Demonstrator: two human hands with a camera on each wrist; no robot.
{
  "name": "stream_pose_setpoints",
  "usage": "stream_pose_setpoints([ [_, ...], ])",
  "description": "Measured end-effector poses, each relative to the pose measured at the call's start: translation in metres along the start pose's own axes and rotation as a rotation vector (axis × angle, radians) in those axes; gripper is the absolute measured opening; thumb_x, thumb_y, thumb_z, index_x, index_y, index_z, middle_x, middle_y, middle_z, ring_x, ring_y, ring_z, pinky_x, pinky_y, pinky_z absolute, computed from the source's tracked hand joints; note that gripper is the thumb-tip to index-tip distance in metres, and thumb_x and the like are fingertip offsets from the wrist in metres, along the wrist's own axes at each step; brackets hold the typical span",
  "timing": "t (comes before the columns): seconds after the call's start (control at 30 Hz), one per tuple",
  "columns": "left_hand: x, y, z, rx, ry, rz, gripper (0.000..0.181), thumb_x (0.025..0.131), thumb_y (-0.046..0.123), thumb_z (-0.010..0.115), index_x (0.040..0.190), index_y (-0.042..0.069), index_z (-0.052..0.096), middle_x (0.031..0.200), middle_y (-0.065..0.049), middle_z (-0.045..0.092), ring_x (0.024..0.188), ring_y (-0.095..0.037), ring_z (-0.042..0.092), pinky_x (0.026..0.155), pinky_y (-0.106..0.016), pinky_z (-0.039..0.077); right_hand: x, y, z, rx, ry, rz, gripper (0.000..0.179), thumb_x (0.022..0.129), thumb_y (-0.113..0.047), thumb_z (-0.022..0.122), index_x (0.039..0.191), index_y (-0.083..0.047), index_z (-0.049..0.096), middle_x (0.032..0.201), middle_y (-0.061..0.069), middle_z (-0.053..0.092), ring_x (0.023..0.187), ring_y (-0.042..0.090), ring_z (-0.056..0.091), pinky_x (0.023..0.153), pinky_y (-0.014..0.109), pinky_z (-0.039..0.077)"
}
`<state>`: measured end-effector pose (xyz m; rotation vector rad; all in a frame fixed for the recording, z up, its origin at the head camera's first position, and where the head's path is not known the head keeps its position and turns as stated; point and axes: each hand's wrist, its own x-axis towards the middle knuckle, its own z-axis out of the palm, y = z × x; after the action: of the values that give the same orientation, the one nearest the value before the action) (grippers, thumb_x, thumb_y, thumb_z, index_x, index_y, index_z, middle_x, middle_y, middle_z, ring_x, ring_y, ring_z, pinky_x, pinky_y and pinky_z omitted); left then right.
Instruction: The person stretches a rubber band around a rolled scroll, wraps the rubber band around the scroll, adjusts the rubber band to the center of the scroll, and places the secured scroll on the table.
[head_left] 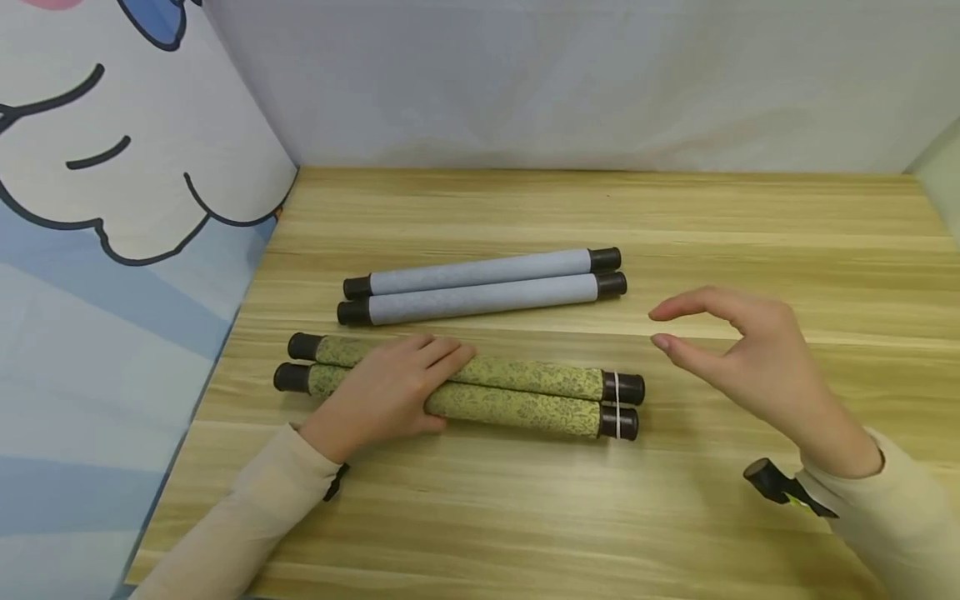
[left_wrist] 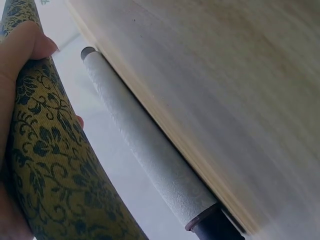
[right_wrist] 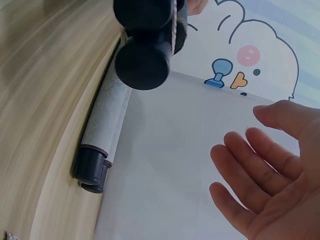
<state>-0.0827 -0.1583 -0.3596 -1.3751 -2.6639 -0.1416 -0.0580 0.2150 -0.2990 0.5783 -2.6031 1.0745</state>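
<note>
Two green-gold, floral-patterned scroll rolls [head_left: 517, 409] with dark end knobs lie side by side. A thin white band [head_left: 617, 405] loops round both knobs at their right end. My left hand [head_left: 390, 385] grips the pair left of the middle, fingers over the top and thumb at the near side. The left wrist view shows the thumb and fingertips against the patterned cloth [left_wrist: 55, 150]. My right hand [head_left: 757, 367] is off to the right of the band, holding nothing, with thumb and forefinger spread apart. Its other fingers are loosely bent in the right wrist view.
Behind the patterned rolls lies a second pair of scroll rolls [head_left: 483, 300], pale blue-grey with dark knobs, slanting slightly up to the right. Everything rests on a wood-grain table [head_left: 525, 517]. A white wall [head_left: 600, 83] stands at the back, and a cartoon-printed cloth [head_left: 135, 333] borders the left.
</note>
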Motion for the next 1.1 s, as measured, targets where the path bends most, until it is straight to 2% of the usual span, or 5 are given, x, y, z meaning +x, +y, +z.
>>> stream_pose_setpoints([
  [0.2, 0.001, -0.001, 0.001, 0.000, -0.006, 0.003, 0.092, 0.063, 0.050, 0.090, 0.140, 0.013, 0.055, 0.130, -0.002, 0.063, 0.113, -0.022, 0.063, 0.095, -0.039, 0.056, 0.002, 0.001, 0.001, -0.039, -0.010, -0.051, 0.035, 0.072, 0.003, 0.082, 0.099, -0.017, 0.075, 0.095, -0.003, 0.075, 0.098, -0.019, 0.057, 0.088, 0.003, 0.042],
  [0.57, 0.001, -0.001, 0.003, 0.006, -0.008, -0.003, 0.094, 0.062, 0.050, 0.090, 0.140, 0.013, 0.054, 0.129, -0.002, 0.063, 0.113, -0.022, 0.063, 0.096, -0.039, 0.056, -0.001, 0.005, 0.002, -0.050, -0.022, -0.080, 0.034, 0.073, 0.005, 0.081, 0.098, -0.018, 0.075, 0.094, -0.003, 0.075, 0.097, -0.019, 0.057, 0.084, 0.003, 0.041],
  [0.77, 0.001, 0.000, 0.004, 0.007, -0.007, -0.008, 0.092, 0.062, 0.049, 0.090, 0.139, 0.013, 0.055, 0.129, -0.002, 0.063, 0.113, -0.022, 0.063, 0.096, -0.039, 0.056, -0.002, 0.017, 0.011, 0.008, -0.078, -0.263, 0.042, 0.068, 0.009, 0.081, 0.101, -0.017, 0.075, 0.100, -0.002, 0.074, 0.102, -0.007, 0.062, 0.094, 0.003, 0.043],
  [0.93, 0.001, 0.001, 0.005, 0.012, -0.007, -0.016, 0.092, 0.062, 0.048, 0.091, 0.139, 0.012, 0.055, 0.128, -0.002, 0.064, 0.114, -0.022, 0.063, 0.096, -0.039, 0.056, -0.006, 0.028, 0.023, 0.018, -0.219, -0.431, 0.012, 0.095, -0.026, 0.066, 0.100, -0.023, 0.076, 0.111, 0.002, 0.068, 0.106, 0.013, 0.059, 0.097, 0.008, 0.039],
  [1.1, 0.001, 0.001, 0.006, 0.012, -0.005, -0.020, 0.092, 0.062, 0.047, 0.091, 0.139, 0.012, 0.055, 0.128, -0.002, 0.064, 0.114, -0.022, 0.063, 0.097, -0.040, 0.055, -0.010, 0.033, 0.037, 0.001, -0.272, -0.515, 0.036, 0.101, -0.041, 0.044, 0.093, -0.028, 0.077, 0.113, 0.001, 0.064, 0.107, 0.018, 0.055, 0.098, 0.013, 0.040],
])
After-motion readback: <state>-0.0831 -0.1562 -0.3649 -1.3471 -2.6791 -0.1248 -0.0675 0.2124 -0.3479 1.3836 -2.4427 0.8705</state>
